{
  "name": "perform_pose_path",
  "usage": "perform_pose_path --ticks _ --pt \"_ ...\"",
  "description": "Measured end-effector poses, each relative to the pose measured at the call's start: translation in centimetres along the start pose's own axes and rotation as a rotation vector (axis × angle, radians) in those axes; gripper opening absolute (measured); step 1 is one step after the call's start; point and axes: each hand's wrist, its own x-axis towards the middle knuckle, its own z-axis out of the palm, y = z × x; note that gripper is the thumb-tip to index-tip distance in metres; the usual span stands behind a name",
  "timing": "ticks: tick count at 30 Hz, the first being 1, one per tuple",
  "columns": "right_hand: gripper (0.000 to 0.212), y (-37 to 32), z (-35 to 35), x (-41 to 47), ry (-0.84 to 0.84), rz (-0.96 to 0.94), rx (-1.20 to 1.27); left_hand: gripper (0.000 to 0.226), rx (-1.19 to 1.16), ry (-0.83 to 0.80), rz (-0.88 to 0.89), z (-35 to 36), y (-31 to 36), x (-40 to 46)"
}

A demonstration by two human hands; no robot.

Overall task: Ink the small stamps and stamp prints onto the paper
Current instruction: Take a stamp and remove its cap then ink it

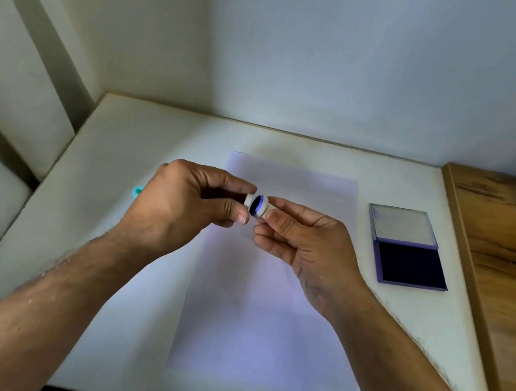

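Observation:
A small white round stamp (254, 204) with a blue inked face is held above the paper (262, 317). My left hand (186, 203) grips its body between thumb and fingers. My right hand (300, 240) pinches a white piece (264, 208) at the stamp's blue end; whether this is a cap or part of the stamp I cannot tell. The white sheet lies flat in the middle of the table and looks blank. An open ink pad (407, 247) with a dark blue pad and raised lid sits to the right of the paper.
A teal object (137, 190) peeks out behind my left hand on the white table (128, 138). A wooden board (505, 273) lies along the right side. Walls close in behind and to the left.

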Motion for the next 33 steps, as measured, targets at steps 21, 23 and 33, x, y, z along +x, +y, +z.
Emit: perform_pose_path --ticks 21,23,33 --pt "0.031 2.0 1.6 0.4 -0.011 0.028 0.027 0.026 0.478 -0.056 -0.151 -4.3 -4.0 -3.7" --pt "0.030 2.0 1.7 0.3 -0.016 0.028 0.014 0.027 0.528 -0.058 -0.150 -3.7 -3.9 -3.9" --pt "0.022 2.1 1.7 0.1 -0.093 0.011 -0.086 0.025 0.678 0.012 -0.134 -3.3 -3.8 -3.8"
